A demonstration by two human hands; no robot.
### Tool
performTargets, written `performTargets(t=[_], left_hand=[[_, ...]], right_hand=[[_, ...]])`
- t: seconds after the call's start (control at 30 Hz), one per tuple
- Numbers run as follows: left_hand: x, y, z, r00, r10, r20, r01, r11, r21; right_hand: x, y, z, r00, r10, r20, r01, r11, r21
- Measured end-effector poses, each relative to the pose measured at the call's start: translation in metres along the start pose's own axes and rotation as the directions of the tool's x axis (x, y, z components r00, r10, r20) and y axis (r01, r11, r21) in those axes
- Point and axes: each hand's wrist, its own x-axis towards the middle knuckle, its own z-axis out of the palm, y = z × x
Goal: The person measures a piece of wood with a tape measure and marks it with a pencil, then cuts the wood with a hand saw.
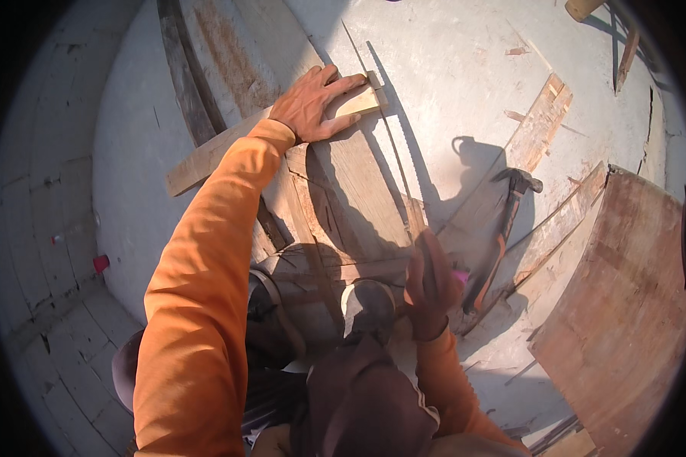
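My left hand (312, 103) is clamped over a pale wooden batten (213, 152) near its right end, its thumb along the near side and its other fingers across the top and far edge. At that end a handsaw (395, 141) crosses the batten, its narrow toothed blade seen almost edge-on. My right hand (431, 282) grips the saw at its near end, where the handle is mostly hidden by my fingers. Under the batten lie wider boards (362, 183), which bear its weight. A claw hammer (503, 228) with a black and orange handle lies right of my right hand.
Beside the hammer lie rough plank offcuts (541, 114), with splinters around them. A curved brown plywood sheet (617, 305) is at the right. My shoe (367, 305) rests among boards at the lower middle. A small red object (100, 263) sits near the left paving.
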Motion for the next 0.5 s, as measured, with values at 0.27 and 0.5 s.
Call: performTargets(t=[0.27, 0.5], left_hand=[[-0.003, -0.003, 0.001, 0.999, 0.033, -0.014, -0.033, 0.999, 0.004], [-0.001, -0.002, 0.008, 0.998, 0.033, -0.049, -0.034, 0.999, -0.018]], right_hand=[[-0.012, 0.001, -0.002, 0.994, 0.106, -0.021, -0.103, 0.989, 0.103], [0.009, 0.007, 0.012, 0.992, 0.127, -0.014, -0.125, 0.986, 0.108]])
